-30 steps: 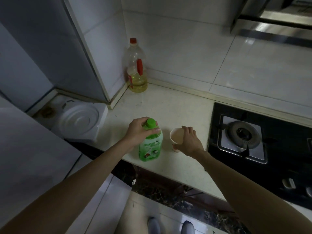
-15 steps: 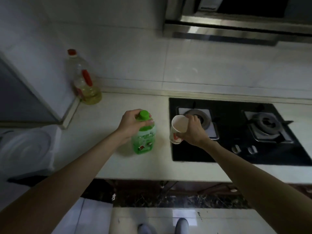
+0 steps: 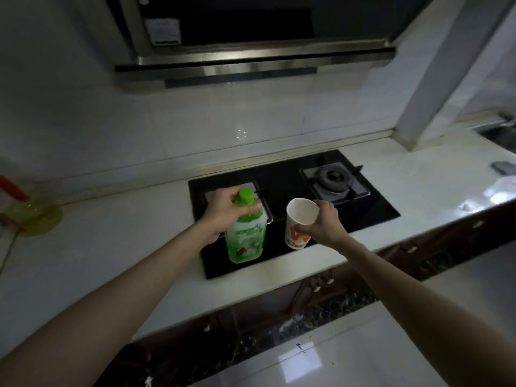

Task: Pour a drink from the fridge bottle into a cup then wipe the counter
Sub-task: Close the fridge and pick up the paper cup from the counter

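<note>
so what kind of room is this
Most likely a home kitchen: a black glass two-burner gas hob is set into a white stone counter, with a stainless steel range hood on the white tiled wall above it.

a black gas hob (image 3: 374,210) sits mid-frame, a steel range hood (image 3: 251,67) above it; a yellow oil bottle (image 3: 35,216) at the left edge, a small dark object (image 3: 504,167) far right.

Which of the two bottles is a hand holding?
The green bottle with the green cap, gripped near its neck by the left hand; the yellow bottle stands untouched at the left end of the counter.
</note>
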A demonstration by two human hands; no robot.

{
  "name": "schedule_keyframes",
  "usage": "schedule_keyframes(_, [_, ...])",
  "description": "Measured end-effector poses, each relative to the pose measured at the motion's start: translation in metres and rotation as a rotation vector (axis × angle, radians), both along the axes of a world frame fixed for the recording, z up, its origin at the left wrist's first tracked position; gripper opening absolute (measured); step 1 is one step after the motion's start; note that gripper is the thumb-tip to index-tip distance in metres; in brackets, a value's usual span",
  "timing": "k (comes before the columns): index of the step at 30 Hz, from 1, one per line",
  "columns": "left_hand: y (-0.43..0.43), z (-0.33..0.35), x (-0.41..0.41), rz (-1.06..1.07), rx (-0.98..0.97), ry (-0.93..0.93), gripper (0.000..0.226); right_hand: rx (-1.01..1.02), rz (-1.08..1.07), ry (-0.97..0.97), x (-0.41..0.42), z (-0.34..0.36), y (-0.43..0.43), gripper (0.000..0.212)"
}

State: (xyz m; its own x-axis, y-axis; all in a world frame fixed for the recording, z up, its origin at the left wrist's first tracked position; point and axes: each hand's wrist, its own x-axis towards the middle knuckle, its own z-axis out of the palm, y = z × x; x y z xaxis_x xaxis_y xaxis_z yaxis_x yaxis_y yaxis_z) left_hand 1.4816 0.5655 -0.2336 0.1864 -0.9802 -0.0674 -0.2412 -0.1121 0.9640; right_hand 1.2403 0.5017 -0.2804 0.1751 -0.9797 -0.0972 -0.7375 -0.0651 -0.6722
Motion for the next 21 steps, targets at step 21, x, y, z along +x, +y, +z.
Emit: schedule_keyframes(21, [-0.101,0.007,-0.341,-0.437,0.034,0.008,0.027,0.026,-0.443,-0.131,-0.325,0.006,0.020,0.094])
